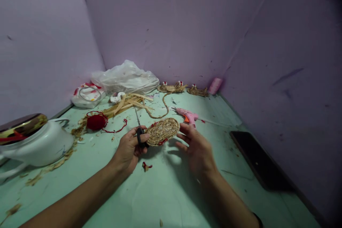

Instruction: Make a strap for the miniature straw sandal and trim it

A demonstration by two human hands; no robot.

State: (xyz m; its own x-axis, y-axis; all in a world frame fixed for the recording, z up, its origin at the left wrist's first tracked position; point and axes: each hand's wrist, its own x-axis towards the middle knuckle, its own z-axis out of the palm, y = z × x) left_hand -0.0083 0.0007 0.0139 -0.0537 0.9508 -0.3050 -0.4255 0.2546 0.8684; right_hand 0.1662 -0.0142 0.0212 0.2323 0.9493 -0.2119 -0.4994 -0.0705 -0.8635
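My left hand (129, 148) is closed on the left end of an oval coiled straw sole (163, 131) with bits of red yarn on its edges. The same hand also keeps a pair of scissors (140, 137), its black handles by the fingers and its blades pointing away from me. At the sole's right end is my right hand (196, 148), fingers apart and slightly blurred; whether a fingertip touches the rim I cannot tell. Below the sole lies a small red-and-straw scrap (145, 166). Beyond it, a braided straw cord (166, 105) curves over the table.
A pink glue gun (188, 115) lies behind my right hand, a dark phone (259, 160) to the right. Leftward are a red yarn ball (96, 122), straw strips (121, 105) and a white pot (45, 144). A plastic bag (128, 78) and small straw slippers (172, 88) line the back.
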